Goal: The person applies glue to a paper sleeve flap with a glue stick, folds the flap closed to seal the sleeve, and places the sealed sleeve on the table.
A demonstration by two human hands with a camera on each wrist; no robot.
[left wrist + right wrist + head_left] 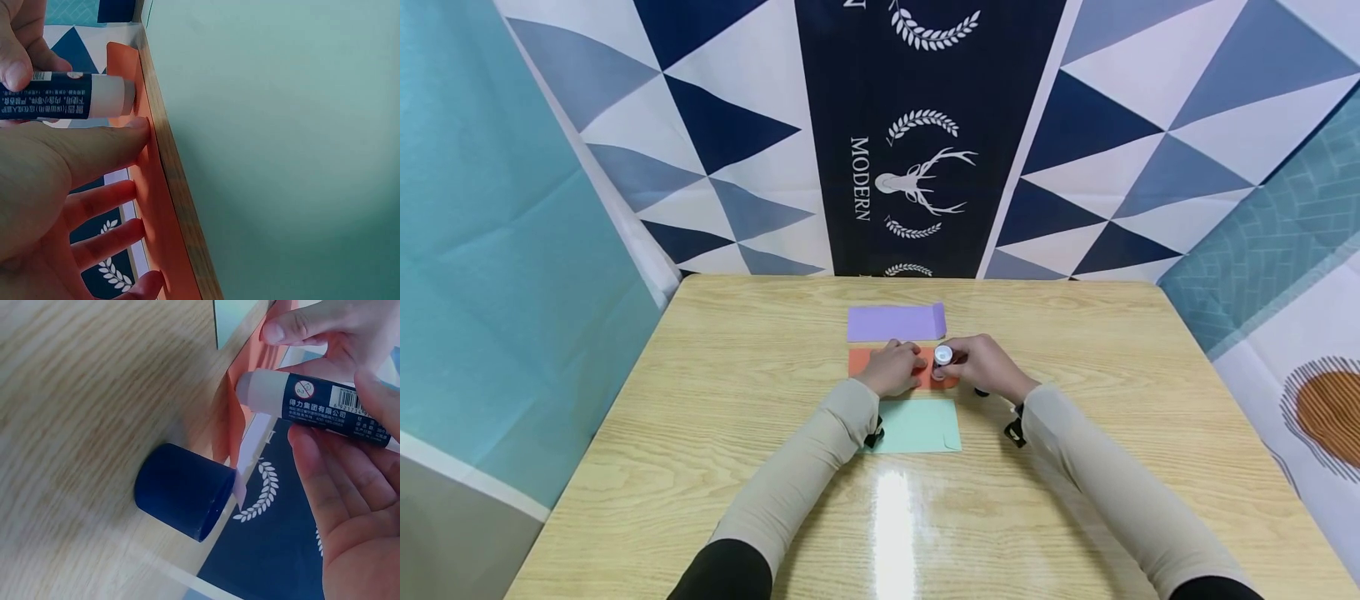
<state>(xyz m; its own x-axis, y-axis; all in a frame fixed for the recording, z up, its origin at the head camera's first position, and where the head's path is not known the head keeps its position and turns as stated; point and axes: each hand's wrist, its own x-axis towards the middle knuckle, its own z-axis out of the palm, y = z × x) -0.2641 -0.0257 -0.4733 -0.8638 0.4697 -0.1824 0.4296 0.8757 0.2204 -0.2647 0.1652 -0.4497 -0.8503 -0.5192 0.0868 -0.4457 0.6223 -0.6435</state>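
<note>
My left hand [891, 369] presses its fingertips and thumb on an orange envelope [859, 360], fingers spread apart in the left wrist view. In my right hand [988, 365] is a dark blue and white glue stick [325, 403], pinched between thumb and fingers. Its uncapped white end meets the envelope's flap end, near the left thumb. From above, the stick stands roughly upright with its base showing. The dark blue glue stick cap [181, 490] sits on the table beside the right hand.
A purple envelope [891, 323] with its flap unfolded lies beyond the orange one. Nearer to me lies a mint green envelope [917, 427], partly under the left wrist. All are on a wood-grain table [737, 350], whose far edge meets a patterned cloth [917, 208].
</note>
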